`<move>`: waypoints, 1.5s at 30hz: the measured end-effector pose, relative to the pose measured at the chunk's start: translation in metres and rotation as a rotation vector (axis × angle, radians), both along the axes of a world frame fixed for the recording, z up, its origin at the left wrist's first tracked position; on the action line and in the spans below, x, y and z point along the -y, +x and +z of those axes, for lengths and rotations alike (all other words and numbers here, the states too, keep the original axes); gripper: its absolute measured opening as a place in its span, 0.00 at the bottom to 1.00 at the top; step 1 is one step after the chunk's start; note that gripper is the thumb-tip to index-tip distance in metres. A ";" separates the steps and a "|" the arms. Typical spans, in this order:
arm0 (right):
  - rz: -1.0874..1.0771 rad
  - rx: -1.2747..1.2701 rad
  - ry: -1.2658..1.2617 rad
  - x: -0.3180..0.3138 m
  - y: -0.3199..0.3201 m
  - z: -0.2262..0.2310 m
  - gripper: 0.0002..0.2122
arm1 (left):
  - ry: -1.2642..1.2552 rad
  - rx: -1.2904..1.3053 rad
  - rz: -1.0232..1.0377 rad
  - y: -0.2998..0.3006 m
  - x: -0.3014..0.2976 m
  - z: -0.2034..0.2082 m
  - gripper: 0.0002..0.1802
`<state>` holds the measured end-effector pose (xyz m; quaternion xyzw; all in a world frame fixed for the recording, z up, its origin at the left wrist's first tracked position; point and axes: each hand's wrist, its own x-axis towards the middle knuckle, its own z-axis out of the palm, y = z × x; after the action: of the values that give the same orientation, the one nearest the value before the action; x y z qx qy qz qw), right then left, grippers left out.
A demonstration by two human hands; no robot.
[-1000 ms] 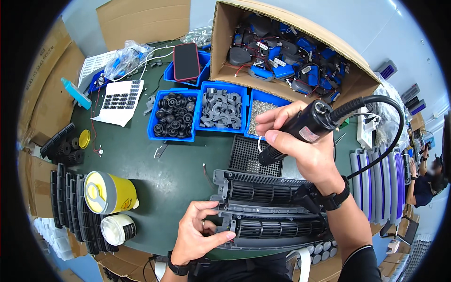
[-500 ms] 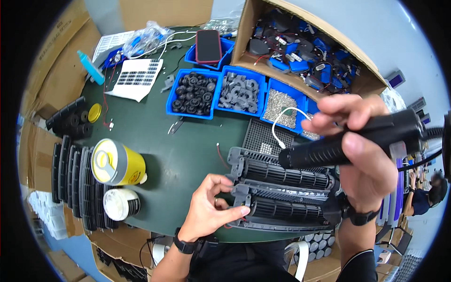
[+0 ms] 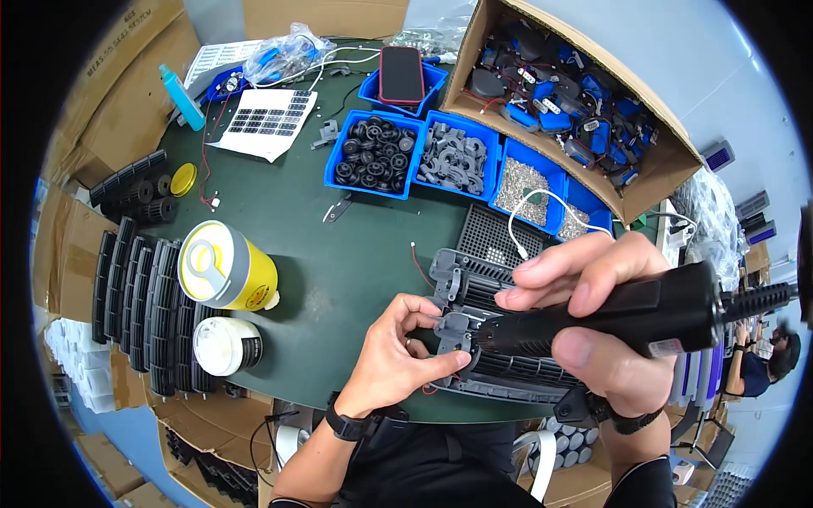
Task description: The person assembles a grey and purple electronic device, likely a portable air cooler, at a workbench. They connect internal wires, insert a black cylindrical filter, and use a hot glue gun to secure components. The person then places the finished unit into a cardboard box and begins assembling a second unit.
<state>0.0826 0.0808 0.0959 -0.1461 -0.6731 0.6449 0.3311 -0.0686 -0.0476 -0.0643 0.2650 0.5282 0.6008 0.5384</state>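
Note:
My right hand (image 3: 622, 368) grips a thick black electric screwdriver (image 3: 682, 305), with a cable at its back end. The tool lies nearly level and its narrow end points left, at the grey end bracket (image 3: 457, 330) of a long slatted housing. Whether the bit touches a screw is hidden. My left hand (image 3: 394, 364) is closed on that bracket, thumb on the near side and fingers on the far side. In the housing lies a black ribbed fan wheel (image 3: 529, 370), partly behind my right hand. A second grey housing (image 3: 449, 267) sits just beyond it.
Blue bins hold black round parts (image 3: 373, 152), grey clips (image 3: 457, 157) and small screws (image 3: 521, 186). Behind them stands a carton of blue-and-grey wired motors (image 3: 550, 110). A yellow cup (image 3: 224, 267), a white jar (image 3: 227, 345) and several black fan wheels (image 3: 161, 313) occupy the left.
The screwdriver has come left and down in my right hand, from above the housings to the end bracket by my left thumb. My left hand keeps its hold. The view has shifted slightly.

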 end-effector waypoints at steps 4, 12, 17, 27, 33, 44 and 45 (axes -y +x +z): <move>-0.004 0.017 -0.050 0.006 -0.002 -0.005 0.14 | -0.003 0.023 -0.016 0.001 -0.003 0.002 0.35; 0.061 0.044 -0.002 0.005 -0.009 -0.005 0.13 | 0.021 -0.038 -0.006 0.001 -0.001 -0.004 0.35; 0.119 0.052 -0.024 0.001 -0.012 -0.001 0.12 | 0.030 -0.054 0.001 0.000 -0.001 -0.007 0.35; 0.139 -0.088 0.021 -0.045 0.003 0.015 0.13 | -0.042 -0.064 -0.006 -0.002 -0.001 -0.002 0.34; -0.192 -0.073 0.022 -0.092 -0.003 -0.023 0.10 | 0.009 -0.031 -0.008 0.002 -0.002 -0.009 0.32; -0.204 0.007 -0.034 -0.107 -0.013 -0.054 0.09 | -0.065 0.014 -0.020 -0.002 -0.002 0.002 0.32; -0.213 0.019 0.000 -0.107 -0.013 -0.055 0.09 | -0.064 0.007 -0.022 -0.002 -0.001 0.000 0.32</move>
<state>0.0691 0.1876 0.0410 -0.2231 -0.6568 0.6048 0.3912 -0.0707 -0.0462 -0.0640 0.2513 0.5423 0.5784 0.5551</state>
